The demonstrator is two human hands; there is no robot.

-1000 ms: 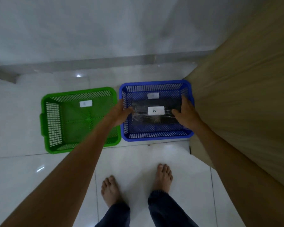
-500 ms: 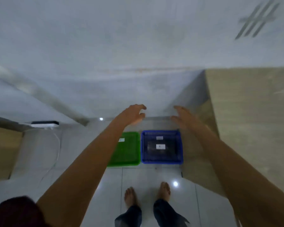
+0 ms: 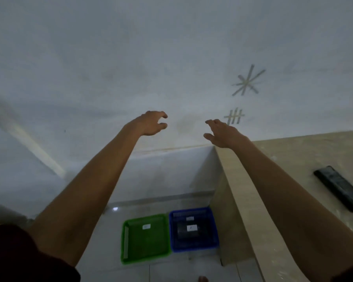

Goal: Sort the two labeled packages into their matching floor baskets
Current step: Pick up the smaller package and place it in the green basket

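On the floor, a blue basket point(image 3: 215, 235) holds a dark package point(image 3: 183, 233) with a white label marked A. Left of it, touching, stands a green basket point(image 3: 146, 255) with only a small white label inside. A second dark package point(image 3: 339, 189) lies on the beige counter at the right. My left hand point(image 3: 151, 124) and my right hand point(image 3: 220, 133) are raised high in front of the wall, far above both baskets. Both hold nothing, with fingers apart and curled.
The beige counter point(image 3: 293, 159) fills the right side, and its side panel runs down next to the blue basket. The grey wall ahead carries tape marks point(image 3: 247, 82). Glossy white floor tiles point(image 3: 192, 269) lie in front of the baskets.
Both hands let go of the A package in the blue basket and rose up and away. The view lifted, bringing the counter top and the second package into sight.
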